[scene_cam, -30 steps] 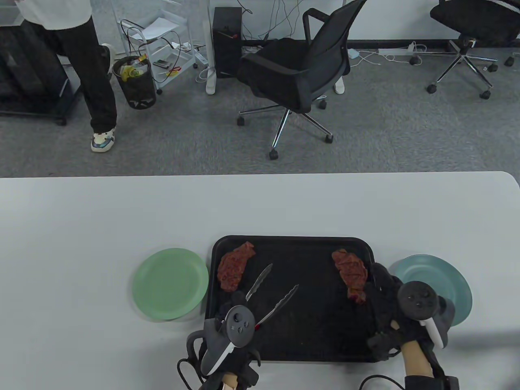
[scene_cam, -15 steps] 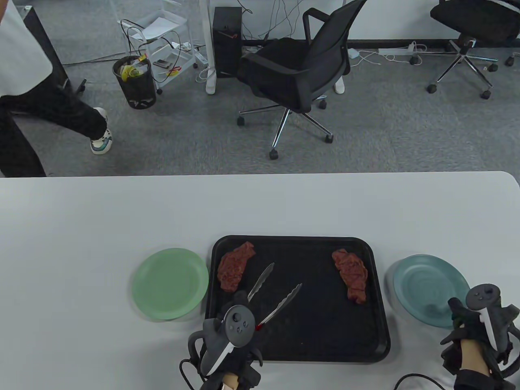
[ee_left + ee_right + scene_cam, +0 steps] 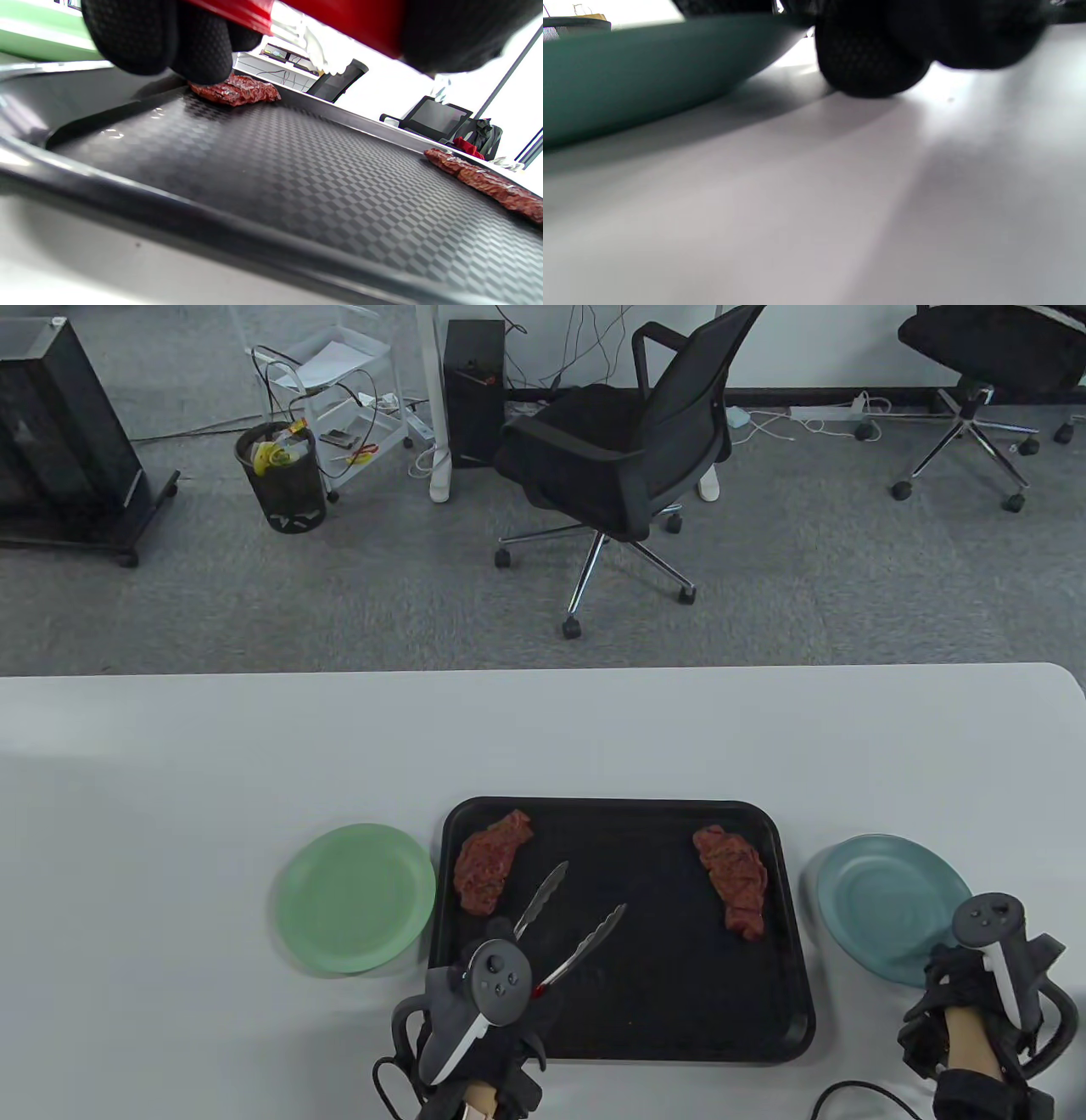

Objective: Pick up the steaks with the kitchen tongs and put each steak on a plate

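Since a second ago the right hand (image 3: 976, 993) has left the tray (image 3: 789, 984) and now sits at the near edge of the teal plate (image 3: 882, 899), right of the tray; its fingers (image 3: 869, 63) curl down to the surface (image 3: 170, 780), though whether they hold anything I cannot tell. At the tray's near left corner the left hand (image 3: 488, 993) grasps the red handle of the tongs (image 3: 560, 929), whose two metal arms stand spread over the tray floor. Just left of the tong tips lies the left steak (image 3: 490, 861); the right steak (image 3: 736, 882) lies well apart, by the tray's right wall. Left of the tray a green plate (image 3: 356, 899) rests bare. Beyond the surface's far edge, grey carpet carries a black office chair (image 3: 619, 449) and a waste bin (image 3: 282, 479); the walking person has gone.
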